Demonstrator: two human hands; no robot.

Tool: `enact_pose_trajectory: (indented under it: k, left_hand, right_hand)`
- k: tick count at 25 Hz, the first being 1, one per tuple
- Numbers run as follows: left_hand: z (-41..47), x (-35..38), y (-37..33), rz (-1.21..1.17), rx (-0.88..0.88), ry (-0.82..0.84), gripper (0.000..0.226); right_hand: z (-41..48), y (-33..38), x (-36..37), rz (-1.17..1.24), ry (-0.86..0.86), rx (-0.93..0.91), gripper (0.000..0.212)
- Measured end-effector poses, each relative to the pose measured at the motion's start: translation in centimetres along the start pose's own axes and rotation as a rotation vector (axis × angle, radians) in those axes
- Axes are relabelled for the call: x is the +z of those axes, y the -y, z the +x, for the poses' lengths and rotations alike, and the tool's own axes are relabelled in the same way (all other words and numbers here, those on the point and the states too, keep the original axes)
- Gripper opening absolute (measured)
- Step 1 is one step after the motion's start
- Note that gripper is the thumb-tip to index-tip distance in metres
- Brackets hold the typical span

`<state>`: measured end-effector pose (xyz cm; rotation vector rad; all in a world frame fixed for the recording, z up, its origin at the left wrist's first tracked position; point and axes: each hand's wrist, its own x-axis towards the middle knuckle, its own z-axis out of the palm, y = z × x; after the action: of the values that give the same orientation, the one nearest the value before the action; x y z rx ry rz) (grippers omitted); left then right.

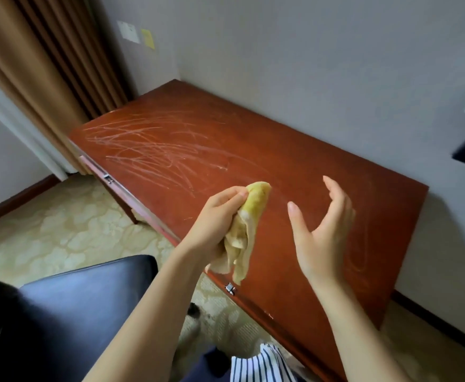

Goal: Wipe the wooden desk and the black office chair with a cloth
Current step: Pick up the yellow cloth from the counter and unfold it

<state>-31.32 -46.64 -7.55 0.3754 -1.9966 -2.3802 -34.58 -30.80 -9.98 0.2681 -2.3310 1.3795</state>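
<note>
Head view, quick notes:
- wooden desk ran from 10 o'clock to 4 o'clock, back edge against grey wall, pale scribbly streaks all over its 10 o'clock end
- left hand just below centre, fingers curled tight round bunched yellow cloth; loose end dangled over desk's front edge
- right hand at cloth's 3 o'clock, near but apart, fingers spread loose, gripping nothing
- black office chair sat at 8 o'clock, near desk front
- brown curtain at 11 o'clock, patterned carpet at 9
</note>
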Motion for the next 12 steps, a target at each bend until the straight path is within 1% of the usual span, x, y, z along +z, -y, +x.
enact_pose_trajectory:
  k: [1,2,4,6,7,8,9,10,11,12]
  left_hand:
    - [0.1,0.1,0.2,-0.014,-0.003,-0.007,0.026]
    - [0.2,0.2,0.5,-0.032,-0.017,0.002,0.027]
    - [0.1,0.6,1.0,-0.043,-0.052,0.017,0.026]
    - [-0.3,1.1,1.6,0.007,-0.078,0.025,0.024]
    - [-0.5,1.4,1.9,0.043,-0.085,0.034,0.022]
    - [-0.7,1.6,2.2,0.082,-0.087,0.045,0.021]
    - [-0.9,1.8,2.4,0.118,-0.084,0.067,0.021]
    - [-1.2,1.8,2.5,0.148,-0.079,0.108,0.024]
    - [-1.5,1.8,2.5,0.173,-0.071,0.167,0.026]
    - [-1.7,1.7,2.5,0.198,-0.065,0.238,0.029]
  right_hand:
    - [-1.2,-0.1,0.0,0.002,-0.001,-0.049,0.062]
    - [-2.5,-0.2,0.1,0.007,0.059,-0.074,0.071]
    - [-4.6,0.1,0.5,0.038,0.312,-0.059,0.089]
    - [-6.3,0.2,1.1,0.099,0.522,0.023,0.099]
    - [-6.8,0.3,1.3,0.178,0.583,0.085,0.103]
    - [-6.9,0.5,1.4,0.307,0.618,0.157,0.105]
    - [-7.0,0.5,1.4,0.451,0.619,0.214,0.105]
    - [-7.2,0.3,1.3,0.576,0.593,0.26,0.099]
    - [-7.5,0.3,1.2,0.678,0.543,0.317,0.084]
    - [-7.9,0.4,1.1,0.773,0.47,0.417,0.063]
